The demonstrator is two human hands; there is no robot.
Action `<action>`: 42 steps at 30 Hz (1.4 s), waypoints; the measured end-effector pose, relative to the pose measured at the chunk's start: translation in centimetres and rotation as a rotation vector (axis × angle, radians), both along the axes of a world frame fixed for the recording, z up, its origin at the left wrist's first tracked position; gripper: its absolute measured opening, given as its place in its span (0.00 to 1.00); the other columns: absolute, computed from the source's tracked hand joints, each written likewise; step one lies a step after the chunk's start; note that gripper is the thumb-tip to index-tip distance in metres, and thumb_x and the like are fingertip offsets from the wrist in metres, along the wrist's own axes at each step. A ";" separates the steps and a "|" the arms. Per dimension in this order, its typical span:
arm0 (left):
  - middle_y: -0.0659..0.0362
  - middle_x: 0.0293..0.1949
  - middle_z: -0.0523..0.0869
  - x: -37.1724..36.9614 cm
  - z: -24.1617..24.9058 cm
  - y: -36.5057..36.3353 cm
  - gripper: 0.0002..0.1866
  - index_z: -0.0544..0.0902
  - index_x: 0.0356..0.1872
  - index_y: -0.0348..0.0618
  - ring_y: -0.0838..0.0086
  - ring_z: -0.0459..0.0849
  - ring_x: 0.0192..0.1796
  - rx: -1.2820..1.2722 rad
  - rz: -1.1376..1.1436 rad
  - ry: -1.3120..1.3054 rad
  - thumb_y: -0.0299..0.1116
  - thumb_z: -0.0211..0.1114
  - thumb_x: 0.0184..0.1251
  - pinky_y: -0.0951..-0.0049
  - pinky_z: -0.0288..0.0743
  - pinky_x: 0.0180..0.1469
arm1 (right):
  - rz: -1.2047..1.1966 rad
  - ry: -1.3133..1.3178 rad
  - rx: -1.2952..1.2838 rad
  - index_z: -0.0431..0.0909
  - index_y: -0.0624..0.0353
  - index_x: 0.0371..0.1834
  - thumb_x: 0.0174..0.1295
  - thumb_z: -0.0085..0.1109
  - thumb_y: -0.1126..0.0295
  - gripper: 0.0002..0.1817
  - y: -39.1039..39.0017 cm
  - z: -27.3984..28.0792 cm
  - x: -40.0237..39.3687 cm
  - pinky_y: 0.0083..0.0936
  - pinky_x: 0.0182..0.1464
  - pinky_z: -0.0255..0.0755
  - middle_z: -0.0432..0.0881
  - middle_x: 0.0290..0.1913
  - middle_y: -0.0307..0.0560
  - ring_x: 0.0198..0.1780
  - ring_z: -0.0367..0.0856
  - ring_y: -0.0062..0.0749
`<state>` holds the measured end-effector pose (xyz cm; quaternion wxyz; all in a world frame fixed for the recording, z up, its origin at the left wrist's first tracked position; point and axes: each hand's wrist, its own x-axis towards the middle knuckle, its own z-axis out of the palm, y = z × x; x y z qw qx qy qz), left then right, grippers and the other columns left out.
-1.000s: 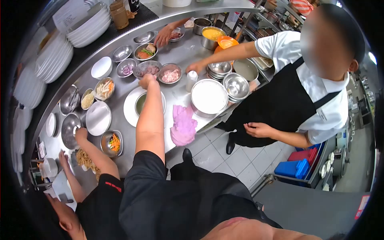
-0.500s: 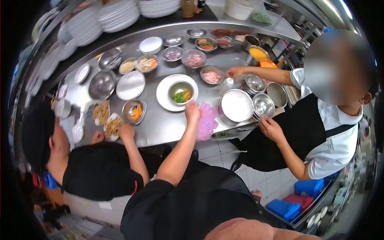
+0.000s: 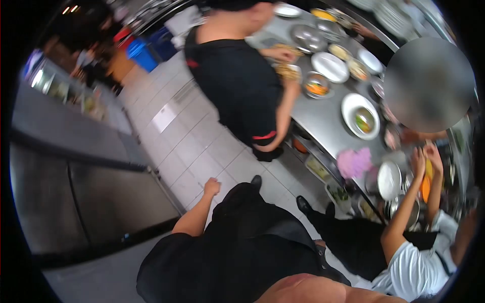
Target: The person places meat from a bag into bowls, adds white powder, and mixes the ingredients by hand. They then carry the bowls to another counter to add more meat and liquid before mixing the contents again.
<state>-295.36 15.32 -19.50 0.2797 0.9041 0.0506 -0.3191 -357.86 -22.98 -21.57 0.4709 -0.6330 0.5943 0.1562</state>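
My left hand (image 3: 213, 187) hangs over the floor tiles with its fingers curled closed, and nothing shows in it. It is well away from the counter. Bare skin shows at the bottom edge of the view, but my right hand is out of sight. On the steel counter (image 3: 323, 122), a metal bowl (image 3: 366, 127) with green and orange vegetables stands on a white plate (image 3: 348, 110). A pink cloth (image 3: 353, 162) lies near the counter's front edge.
A co-worker in black (image 3: 237, 86) handles shredded food at the counter. Another in a white shirt (image 3: 419, 267) stands at the right, with hands raised near metal bowls. A steel fridge (image 3: 101, 197) stands at the left. Blue bins (image 3: 141, 54) stand farther back.
My view has swung left, away from the counter toward the aisle and fridge. My left hand has left the rim of the vegetable bowl and dropped beside my body.
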 end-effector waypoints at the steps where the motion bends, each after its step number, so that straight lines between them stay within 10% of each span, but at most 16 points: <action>1: 0.39 0.48 0.90 0.4 -3.3 6.6 0.23 0.84 0.54 0.36 0.49 0.90 0.49 0.117 0.022 -0.054 0.42 0.64 0.65 0.53 0.84 0.52 | 0.013 -0.014 -0.005 0.82 0.65 0.35 0.65 0.69 0.67 0.11 -0.5 1.5 3.2 0.34 0.23 0.81 0.86 0.27 0.49 0.22 0.87 0.37; 8: 0.46 0.47 0.92 -7.6 -3.5 32.5 0.17 0.90 0.46 0.34 0.55 0.92 0.51 0.421 0.846 0.254 0.35 0.58 0.67 0.58 0.86 0.51 | 0.430 0.156 -0.198 0.87 0.59 0.41 0.58 0.69 0.60 0.15 -4.8 0.0 24.1 0.51 0.41 0.82 0.90 0.37 0.55 0.44 0.91 0.48; 14: 0.46 0.35 0.90 -5.0 -4.5 39.7 0.15 0.87 0.47 0.30 0.59 0.92 0.33 0.127 1.229 0.443 0.28 0.58 0.65 0.57 0.84 0.27 | 0.785 -0.026 -0.399 0.87 0.59 0.40 0.58 0.68 0.60 0.14 -4.2 1.0 66.2 0.50 0.42 0.82 0.90 0.37 0.56 0.43 0.91 0.49; 19: 0.43 0.32 0.90 4.9 -5.2 45.6 0.13 0.86 0.40 0.30 0.50 0.92 0.35 0.311 1.188 0.226 0.28 0.57 0.62 0.51 0.86 0.37 | 0.822 -0.358 -0.544 0.88 0.60 0.39 0.59 0.66 0.60 0.14 3.0 11.3 98.7 0.50 0.42 0.83 0.90 0.37 0.57 0.43 0.91 0.50; 20: 0.43 0.36 0.91 7.4 -6.5 47.5 0.18 0.86 0.48 0.29 0.47 0.91 0.40 0.380 1.137 0.201 0.31 0.58 0.61 0.50 0.86 0.46 | 0.801 -0.400 -0.537 0.88 0.60 0.38 0.59 0.66 0.60 0.14 3.7 11.7 101.8 0.50 0.42 0.83 0.90 0.37 0.57 0.42 0.91 0.50; 21: 0.45 0.23 0.87 10.7 -6.8 48.7 0.08 0.86 0.26 0.34 0.56 0.91 0.28 0.397 0.946 0.020 0.25 0.59 0.58 0.54 0.85 0.27 | 0.788 -0.430 -0.546 0.88 0.60 0.38 0.59 0.66 0.60 0.14 4.7 12.6 105.1 0.50 0.42 0.83 0.90 0.37 0.57 0.42 0.91 0.50; 23: 0.41 0.40 0.90 19.4 -8.0 50.5 0.18 0.88 0.44 0.34 0.46 0.91 0.41 0.298 1.049 0.084 0.29 0.60 0.52 0.50 0.84 0.49 | 0.770 -0.436 -0.555 0.88 0.60 0.38 0.59 0.65 0.60 0.14 6.4 13.0 109.6 0.49 0.42 0.83 0.90 0.37 0.57 0.42 0.91 0.51; 29: 0.44 0.39 0.90 43.4 -0.8 47.9 0.29 0.76 0.63 0.35 0.50 0.91 0.37 -0.050 1.222 -0.059 0.33 0.67 0.60 0.52 0.85 0.39 | 0.808 -0.111 -0.409 0.89 0.61 0.36 0.60 0.63 0.61 0.14 9.5 -1.4 112.0 0.49 0.43 0.83 0.90 0.37 0.58 0.41 0.90 0.52; 33: 0.49 0.24 0.84 50.0 -7.5 52.8 0.38 0.63 0.75 0.38 0.65 0.84 0.19 0.220 0.758 -0.243 0.33 0.67 0.64 0.62 0.76 0.19 | 0.899 0.245 -0.175 0.89 0.61 0.36 0.60 0.62 0.61 0.14 14.3 -10.0 111.2 0.49 0.43 0.83 0.90 0.37 0.59 0.40 0.90 0.52; 36: 0.47 0.35 0.87 55.5 3.7 50.6 0.40 0.63 0.78 0.45 0.64 0.84 0.21 0.075 1.041 0.189 0.31 0.66 0.63 0.63 0.80 0.23 | 0.933 0.409 -0.055 0.89 0.61 0.35 0.60 0.61 0.61 0.14 17.8 -11.7 114.8 0.48 0.43 0.83 0.90 0.37 0.59 0.40 0.90 0.53; 42: 0.47 0.50 0.84 59.4 -0.3 55.4 0.25 0.77 0.64 0.47 0.54 0.87 0.32 0.087 1.339 0.482 0.29 0.65 0.65 0.54 0.83 0.30 | 1.289 0.506 -0.101 0.89 0.63 0.30 0.66 0.56 0.57 0.20 17.6 -17.1 137.9 0.47 0.40 0.85 0.90 0.32 0.59 0.31 0.90 0.53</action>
